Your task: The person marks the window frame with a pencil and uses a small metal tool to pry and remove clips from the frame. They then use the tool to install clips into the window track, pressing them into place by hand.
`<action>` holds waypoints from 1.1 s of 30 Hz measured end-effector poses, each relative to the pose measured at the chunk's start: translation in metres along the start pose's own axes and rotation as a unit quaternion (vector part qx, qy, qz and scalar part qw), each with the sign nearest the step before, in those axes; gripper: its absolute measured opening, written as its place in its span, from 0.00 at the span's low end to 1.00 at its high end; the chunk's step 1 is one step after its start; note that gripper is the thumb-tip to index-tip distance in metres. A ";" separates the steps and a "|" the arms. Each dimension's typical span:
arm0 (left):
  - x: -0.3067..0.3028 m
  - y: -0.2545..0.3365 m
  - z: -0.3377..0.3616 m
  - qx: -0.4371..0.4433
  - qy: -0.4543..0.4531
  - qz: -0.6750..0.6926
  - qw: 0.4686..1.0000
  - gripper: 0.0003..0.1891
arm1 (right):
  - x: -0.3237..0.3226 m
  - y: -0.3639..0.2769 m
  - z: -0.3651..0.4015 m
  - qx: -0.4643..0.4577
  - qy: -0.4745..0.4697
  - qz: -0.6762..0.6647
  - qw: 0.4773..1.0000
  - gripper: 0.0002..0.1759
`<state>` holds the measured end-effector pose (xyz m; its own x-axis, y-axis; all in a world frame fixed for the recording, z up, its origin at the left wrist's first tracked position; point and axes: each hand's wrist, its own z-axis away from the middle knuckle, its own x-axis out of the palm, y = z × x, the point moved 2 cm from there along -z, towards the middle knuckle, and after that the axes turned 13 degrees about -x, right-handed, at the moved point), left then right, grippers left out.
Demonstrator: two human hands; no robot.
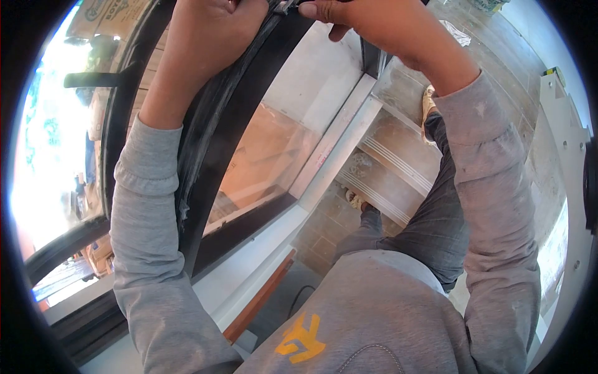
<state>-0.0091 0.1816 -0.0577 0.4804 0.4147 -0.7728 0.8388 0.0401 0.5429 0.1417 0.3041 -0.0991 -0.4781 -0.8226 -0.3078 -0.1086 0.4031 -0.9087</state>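
My left hand (215,43) is closed in a fist at the top of the view, against the dark window frame (208,134). What its fingers hold, if anything, is hidden. Across from it, my right hand (380,28) has its thumb against a small shiny metal piece (285,7) on the frame's upper part. The fingers of that hand are bent and partly cut off by the top edge. A pale, rough streak runs along the frame beside my left forearm.
Left of the frame is a glazed window sash (118,118) with a dark handle (93,80). Below on the right, my feet stand near tiled steps (398,156) with ridged edges. A white sill (249,274) and a reddish-brown strip (260,296) lie near my body.
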 end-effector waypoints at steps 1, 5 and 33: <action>0.000 -0.003 0.000 0.000 0.000 0.000 1.000 0.17 | 0.003 0.004 0.001 0.019 0.001 -0.029 0.999 0.17; 0.000 -0.003 0.001 -0.009 0.001 0.008 1.000 0.17 | 0.028 0.032 0.001 0.094 0.022 -0.216 0.972 0.17; 0.001 0.001 0.001 -0.023 0.010 -0.010 1.000 0.16 | 0.056 0.053 0.020 0.030 0.121 -0.065 0.990 0.17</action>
<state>-0.0074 0.1813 -0.0577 0.4586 0.4320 -0.7766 0.8348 0.0903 0.5432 0.1263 0.2713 -0.1704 -0.6588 -0.7432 -0.1170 -0.1351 0.2698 -0.9534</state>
